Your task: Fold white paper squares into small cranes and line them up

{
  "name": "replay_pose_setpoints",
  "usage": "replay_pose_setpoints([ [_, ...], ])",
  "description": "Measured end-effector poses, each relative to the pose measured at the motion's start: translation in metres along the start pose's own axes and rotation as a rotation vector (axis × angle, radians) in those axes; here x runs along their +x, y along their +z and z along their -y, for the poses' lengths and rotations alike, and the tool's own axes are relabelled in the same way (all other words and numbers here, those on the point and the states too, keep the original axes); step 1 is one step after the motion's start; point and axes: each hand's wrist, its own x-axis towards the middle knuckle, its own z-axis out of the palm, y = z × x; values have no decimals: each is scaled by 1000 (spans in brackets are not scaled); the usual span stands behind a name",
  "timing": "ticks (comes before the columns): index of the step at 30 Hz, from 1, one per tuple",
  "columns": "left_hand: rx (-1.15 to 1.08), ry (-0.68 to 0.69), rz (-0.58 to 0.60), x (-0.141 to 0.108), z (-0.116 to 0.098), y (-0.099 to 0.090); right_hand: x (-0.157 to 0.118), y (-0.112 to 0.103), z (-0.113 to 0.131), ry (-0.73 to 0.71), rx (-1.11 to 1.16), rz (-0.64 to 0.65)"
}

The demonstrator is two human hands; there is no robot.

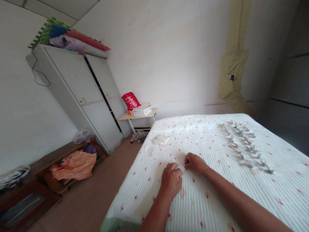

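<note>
Low over the bed, my left hand (172,180) is closed, its fingers curled at a small pale piece of paper (180,168). My right hand (195,163) is closed too, with thumb and fingers pinched at the paper's right edge. My fingers hide much of the paper, so its folds do not show clearly. Beyond my hands lies a small stack of printed paper squares (160,139), with a loose sheet (149,148) beside it. To the right stand rows of several small folded paper figures (246,141), blurred but crane-like.
The bed has a white ribbed cover with red dots (207,199). Behind it, a small table (152,112) bears a red bag (130,101) and a white box (142,111). A grey cabinet (96,109) and a low wooden unit with an orange plastic bag (74,166) stand left.
</note>
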Motion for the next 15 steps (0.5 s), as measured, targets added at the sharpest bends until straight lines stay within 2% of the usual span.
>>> replay_pose_setpoints([
  [4, -17, 11, -37, -1, -2, -1, 1, 1, -2, -10, 11, 2],
  [10, 71, 32, 47, 1, -10, -7, 1, 1, -2, 30, 30, 11],
  [15, 89, 26, 67, 3, -12, -7, 0, 0, 1, 12, 25, -3],
])
